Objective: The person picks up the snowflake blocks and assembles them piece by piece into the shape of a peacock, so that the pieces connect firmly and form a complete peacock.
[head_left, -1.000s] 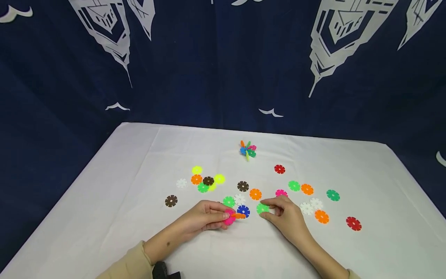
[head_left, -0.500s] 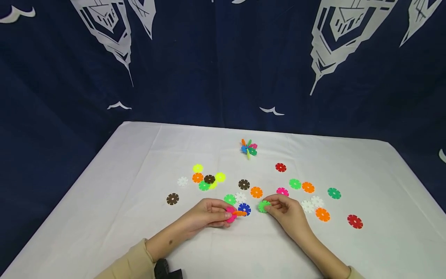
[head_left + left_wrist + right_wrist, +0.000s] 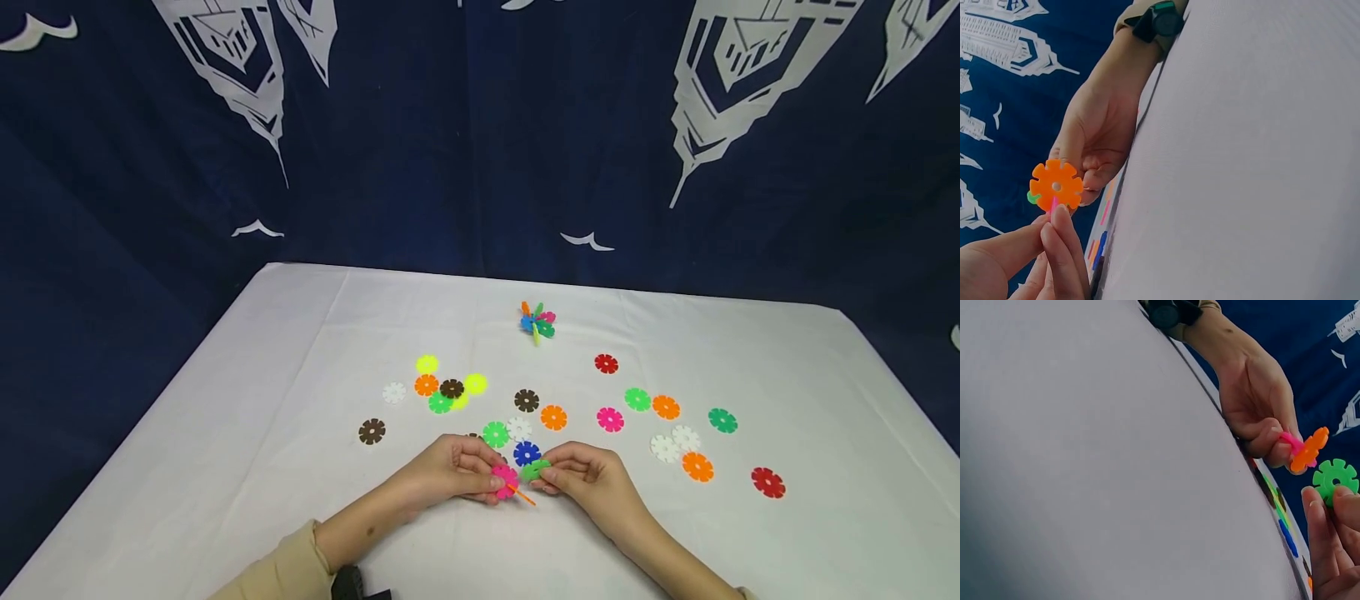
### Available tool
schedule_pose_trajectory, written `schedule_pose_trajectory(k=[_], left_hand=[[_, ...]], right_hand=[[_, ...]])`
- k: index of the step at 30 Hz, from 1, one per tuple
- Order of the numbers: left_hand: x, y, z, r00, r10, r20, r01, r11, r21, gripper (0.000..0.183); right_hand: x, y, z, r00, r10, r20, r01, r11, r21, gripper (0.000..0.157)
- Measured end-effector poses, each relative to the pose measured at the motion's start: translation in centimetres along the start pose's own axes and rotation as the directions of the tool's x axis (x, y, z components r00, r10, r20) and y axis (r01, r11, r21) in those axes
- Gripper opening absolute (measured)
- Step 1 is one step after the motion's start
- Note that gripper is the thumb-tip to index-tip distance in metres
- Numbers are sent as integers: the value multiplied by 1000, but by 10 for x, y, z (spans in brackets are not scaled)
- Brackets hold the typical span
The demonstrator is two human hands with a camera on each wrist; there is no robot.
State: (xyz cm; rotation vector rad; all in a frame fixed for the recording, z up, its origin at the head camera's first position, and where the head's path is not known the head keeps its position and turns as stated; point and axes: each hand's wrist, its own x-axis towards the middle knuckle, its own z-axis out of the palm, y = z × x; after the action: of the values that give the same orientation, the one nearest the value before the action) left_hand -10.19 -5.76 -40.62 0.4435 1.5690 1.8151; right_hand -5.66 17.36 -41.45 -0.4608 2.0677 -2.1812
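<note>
Navy curtain [image 3: 465, 150] behind white bench [image 3: 465, 567]. Left hand [image 3: 442, 475] has pinch grip on pink disc [image 3: 506, 473], orange disc [image 3: 1068, 181] attached, lower centre of frame. Right hand [image 3: 592, 473], pinching green disc [image 3: 534, 469], just came in from the right: near, still apart, so green looks not yet joined.

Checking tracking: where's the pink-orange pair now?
Head view, lower middle: the left hand pinches the pink-orange pair, beside the green disc in the right hand.
</note>
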Motion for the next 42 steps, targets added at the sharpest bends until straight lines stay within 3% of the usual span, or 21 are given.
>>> schedule_pose_trajectory(k=[9,15,20,25,28,32,36,39,42], left_hand=[[1,1,2,998,-21,-65,21,1000,7,18],[0,2,4,998,-18,-62,18,1000,-13,20],[-1,5,6,997,-36,-66,36,999,-13,19],[1,7,8,995,-63,-80,62,998,-20,17],[1,9,9,992,-72,-102,70,997,-23,15],[-2,10,6,992,-80,-96,75,996,-55,16],[-6,14,-6,997,-71,-42,69,996,-52,20],[-4,18,-15,997,-73,-26,73,997,-2,23],[-1,18,-19,994,-104,-33,104,994,24,23]], right_hand=[[1,3,5,1000,-14,17,14,1000,16,19],[2,4,6,999,-23,37,23,1000,1,16],[2,6,8,992,-110,67,116,988,-97,7],[0,6,14,965,-257,46,260,935,-241,10],[0,6,17,952,-303,36,302,916,-266,11],[1,4,18,970,-240,41,244,953,-180,6],[2,3,14,988,-140,70,144,988,-56,16],[7,2,5,996,-76,-57,72,996,-61,20],[16,0,-6,963,-1,-271,-40,988,-147,18]])
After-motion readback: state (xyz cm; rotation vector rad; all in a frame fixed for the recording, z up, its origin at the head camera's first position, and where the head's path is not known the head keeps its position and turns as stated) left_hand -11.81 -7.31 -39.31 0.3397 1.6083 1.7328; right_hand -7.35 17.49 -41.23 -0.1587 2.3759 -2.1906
